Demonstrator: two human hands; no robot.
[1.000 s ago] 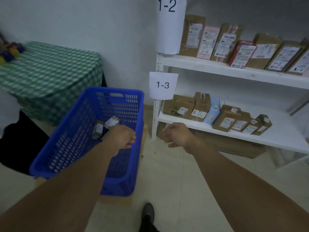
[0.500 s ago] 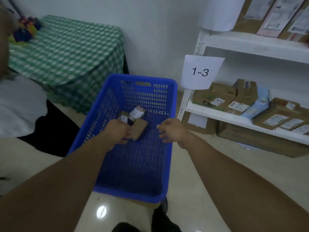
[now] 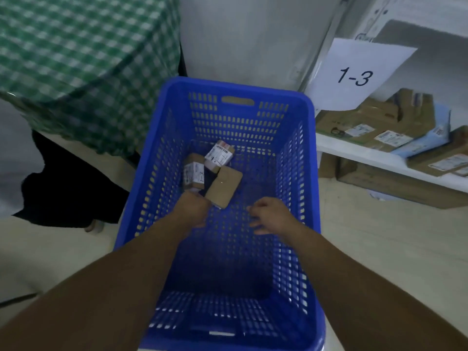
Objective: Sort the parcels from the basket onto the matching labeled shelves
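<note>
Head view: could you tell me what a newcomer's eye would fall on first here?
A big blue basket fills the middle, with a few small parcels clustered at its far end. The left hand reaches at the plain brown parcel; the right hand hovers empty beside it. At right, a paper sign reads 1-3.

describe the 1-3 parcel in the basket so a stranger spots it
Look into the blue basket, at the parcels clustered toward its far end. The 1-3 parcel sits on the cluster's left, its white label handwritten 1-3, unlike the plain brown parcel beside it.
</note>
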